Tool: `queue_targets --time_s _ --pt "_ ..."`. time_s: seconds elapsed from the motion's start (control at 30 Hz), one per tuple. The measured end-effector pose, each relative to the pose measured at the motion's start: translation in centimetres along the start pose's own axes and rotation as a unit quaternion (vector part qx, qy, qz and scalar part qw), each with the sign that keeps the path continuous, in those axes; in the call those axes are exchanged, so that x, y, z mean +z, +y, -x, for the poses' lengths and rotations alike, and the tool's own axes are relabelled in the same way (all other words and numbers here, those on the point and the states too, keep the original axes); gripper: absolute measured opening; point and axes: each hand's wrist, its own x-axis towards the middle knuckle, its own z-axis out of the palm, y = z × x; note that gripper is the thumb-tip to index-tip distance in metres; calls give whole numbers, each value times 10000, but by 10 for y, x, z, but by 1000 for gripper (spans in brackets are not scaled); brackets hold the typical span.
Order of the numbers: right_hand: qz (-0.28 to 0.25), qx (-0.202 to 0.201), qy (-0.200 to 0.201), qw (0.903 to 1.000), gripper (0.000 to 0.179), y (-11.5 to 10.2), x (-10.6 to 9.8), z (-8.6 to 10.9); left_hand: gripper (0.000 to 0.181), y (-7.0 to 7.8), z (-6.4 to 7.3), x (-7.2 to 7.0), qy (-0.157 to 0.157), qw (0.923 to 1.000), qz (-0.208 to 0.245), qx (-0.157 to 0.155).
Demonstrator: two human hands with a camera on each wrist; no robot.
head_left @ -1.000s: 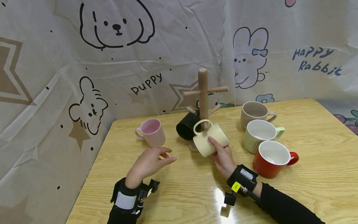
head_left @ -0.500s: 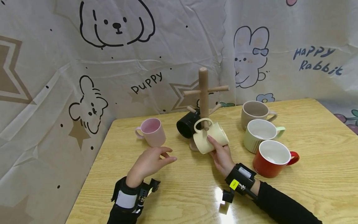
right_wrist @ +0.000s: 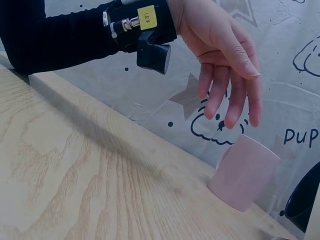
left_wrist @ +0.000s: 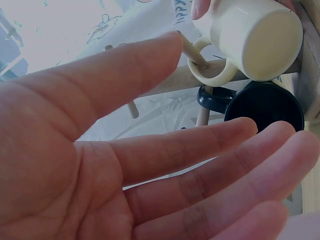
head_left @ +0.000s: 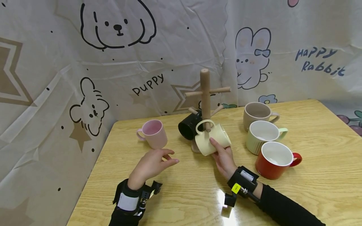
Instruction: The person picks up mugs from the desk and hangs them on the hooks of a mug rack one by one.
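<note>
My right hand holds a cream mug by its body, thumb on the near side. The mug lies on its side at the front of a wooden mug rack. Its handle loops around a lower peg in the left wrist view. Beside it a black mug hangs tilted, its handle around another peg. My left hand hovers left of the rack with fingers extended and nothing in them. Just beyond that hand stands a pink mug, upright on the table.
At the right stand a taupe mug, a pale green mug and a red mug, all upright and close together. The wooden table ends at a printed cloth backdrop. Two bare upper pegs stick out from the rack.
The cream mug has tilted slightly toward level, its lower left end rising a little, while my right wrist has shifted slightly left. My left hand stays nearly still.
</note>
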Motion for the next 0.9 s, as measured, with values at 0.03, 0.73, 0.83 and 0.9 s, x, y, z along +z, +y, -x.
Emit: queue_targets --time_s 0.03,0.73,0.83,0.9 --pt "60 -68 3 10000 51 0 0 0 40 0 0 0 4 10000 -1 20" --pt "432 -1381 876 9856 75 -63 -8 -7 42 0 2 -4 -21 10000 -73 25" --pt "239 -1416 793 9865 72 -73 -5 -5 44 0 2 -5 -26 10000 -85 39" --pt "140 -1502 741 9858 69 -82 -2 -3 44 0 2 -6 -35 9999 -96 33"
